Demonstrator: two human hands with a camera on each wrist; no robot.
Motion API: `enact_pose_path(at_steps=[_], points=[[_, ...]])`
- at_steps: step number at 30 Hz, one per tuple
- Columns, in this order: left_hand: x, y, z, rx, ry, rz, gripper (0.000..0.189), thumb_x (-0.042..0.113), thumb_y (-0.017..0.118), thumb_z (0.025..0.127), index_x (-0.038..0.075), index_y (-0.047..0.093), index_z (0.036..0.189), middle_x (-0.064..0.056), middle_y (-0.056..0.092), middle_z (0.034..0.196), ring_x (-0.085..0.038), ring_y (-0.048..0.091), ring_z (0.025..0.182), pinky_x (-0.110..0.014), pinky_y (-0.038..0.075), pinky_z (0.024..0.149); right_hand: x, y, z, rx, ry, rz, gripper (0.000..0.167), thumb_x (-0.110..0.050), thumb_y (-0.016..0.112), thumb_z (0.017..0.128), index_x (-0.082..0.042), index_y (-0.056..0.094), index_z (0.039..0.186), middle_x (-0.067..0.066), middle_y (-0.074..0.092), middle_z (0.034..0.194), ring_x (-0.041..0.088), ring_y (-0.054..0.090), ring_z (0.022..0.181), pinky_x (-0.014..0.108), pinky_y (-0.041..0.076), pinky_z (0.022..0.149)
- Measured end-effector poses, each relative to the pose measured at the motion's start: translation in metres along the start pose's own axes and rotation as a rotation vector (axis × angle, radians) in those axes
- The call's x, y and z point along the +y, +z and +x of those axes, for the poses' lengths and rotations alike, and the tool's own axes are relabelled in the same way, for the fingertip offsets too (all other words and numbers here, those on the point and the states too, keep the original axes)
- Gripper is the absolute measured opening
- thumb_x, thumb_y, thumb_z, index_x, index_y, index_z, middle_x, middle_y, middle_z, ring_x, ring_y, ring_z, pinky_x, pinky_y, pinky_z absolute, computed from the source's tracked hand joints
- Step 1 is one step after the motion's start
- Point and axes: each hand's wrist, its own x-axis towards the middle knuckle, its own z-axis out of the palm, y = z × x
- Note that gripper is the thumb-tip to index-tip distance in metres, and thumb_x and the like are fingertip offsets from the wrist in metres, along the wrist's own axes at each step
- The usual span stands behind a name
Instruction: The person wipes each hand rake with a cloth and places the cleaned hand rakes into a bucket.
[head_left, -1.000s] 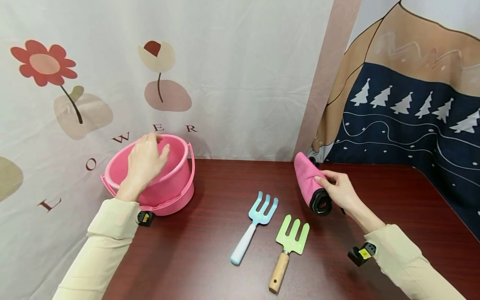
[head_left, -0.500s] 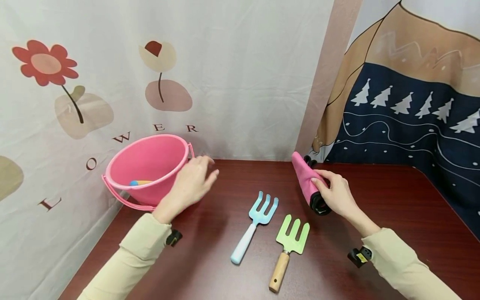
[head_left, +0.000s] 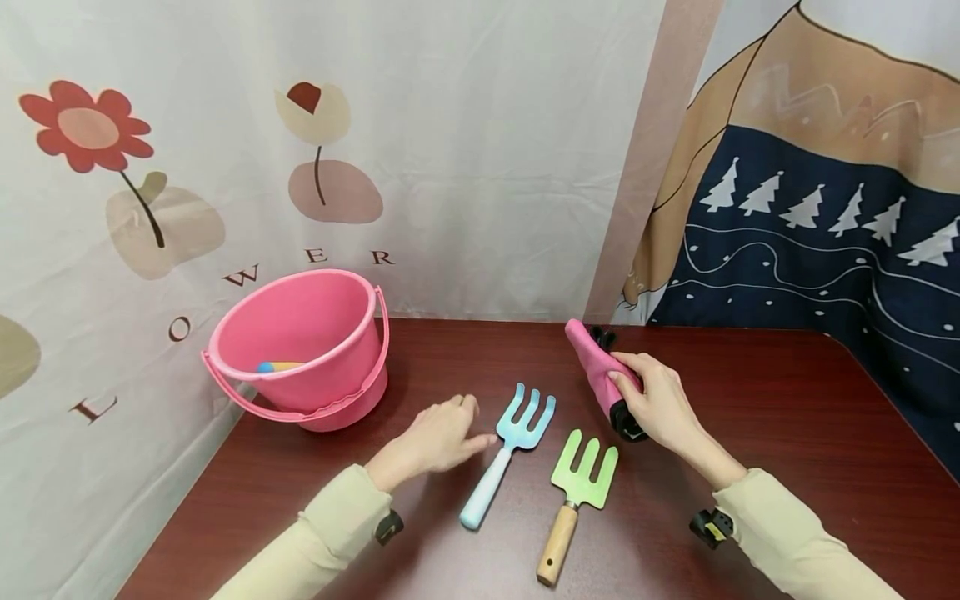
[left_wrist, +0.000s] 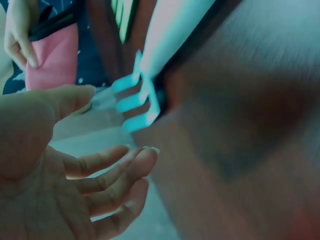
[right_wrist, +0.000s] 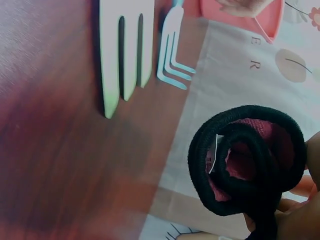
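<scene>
My left hand (head_left: 435,435) is open and holds nothing, just left of a light-blue garden hand fork (head_left: 486,492) on the table. In the left wrist view its loosely bent fingers (left_wrist: 110,195) and thumb spread near the blue tines. My right hand (head_left: 658,400) pinches a rolled pink cloth item (head_left: 600,371) with black edging between thumb and fingers. The right wrist view shows the black-edged end of this roll (right_wrist: 245,160) from close by, with some of the fingers hidden behind it. A green garden hand fork (head_left: 585,483) with a wooden handle lies between the two hands.
A pink bucket (head_left: 300,317) stands at the back left, its handle hanging down. Inside it shows a blue-and-yellow thing (head_left: 279,367), mostly hidden by the rim. Printed curtains (head_left: 487,167) hang along the back of the dark wooden table (head_left: 787,400).
My left hand has come out of the bucket and moved right, to the blue fork. The right hand has shifted the pink roll slightly left. Both forks stay where they lay.
</scene>
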Motion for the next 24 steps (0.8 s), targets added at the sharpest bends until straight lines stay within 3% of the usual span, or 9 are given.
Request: enact_pose_path(at_steps=[4,8,17,24], points=[[0.005,0.016,-0.003,-0.051,0.03,0.0,0.038,0.04,0.067,0.084,0.007,0.049,0.086,-0.006,0.051,0.079,-0.018,0.052,0.068,-0.034,0.044,0.06,0.003,0.005,-0.004,-0.008,0.0,-0.004,0.029,-0.005,0.063,0.087,0.003,0.063,0.116,0.017,0.065,0.093,0.022,0.055,0.077,0.033,0.047,0.069],[0.009,0.025,-0.005,-0.053,0.041,0.004,0.039,0.041,0.067,0.083,0.008,0.047,0.083,-0.004,0.047,0.076,-0.015,0.047,0.064,-0.03,0.039,0.057,0.004,0.006,-0.004,-0.006,-0.003,-0.009,0.029,-0.006,0.063,0.087,0.003,0.063,0.115,0.017,0.065,0.092,0.021,0.054,0.077,0.033,0.046,0.069],[0.013,0.034,-0.008,-0.071,0.037,0.006,0.044,0.049,0.07,0.077,0.011,0.049,0.084,0.001,0.049,0.076,-0.013,0.05,0.065,-0.031,0.041,0.057,0.003,0.006,-0.003,-0.006,-0.005,-0.007,0.029,-0.005,0.062,0.087,0.004,0.063,0.115,0.017,0.065,0.093,0.022,0.056,0.078,0.037,0.048,0.071],[0.014,0.041,-0.01,-0.094,0.021,0.037,0.037,0.044,0.07,0.079,0.013,0.051,0.077,0.003,0.047,0.067,-0.011,0.046,0.058,-0.029,0.035,0.05,0.004,0.006,-0.003,-0.001,-0.016,-0.009,0.029,-0.005,0.062,0.087,0.004,0.063,0.115,0.017,0.066,0.093,0.022,0.057,0.078,0.037,0.048,0.071]])
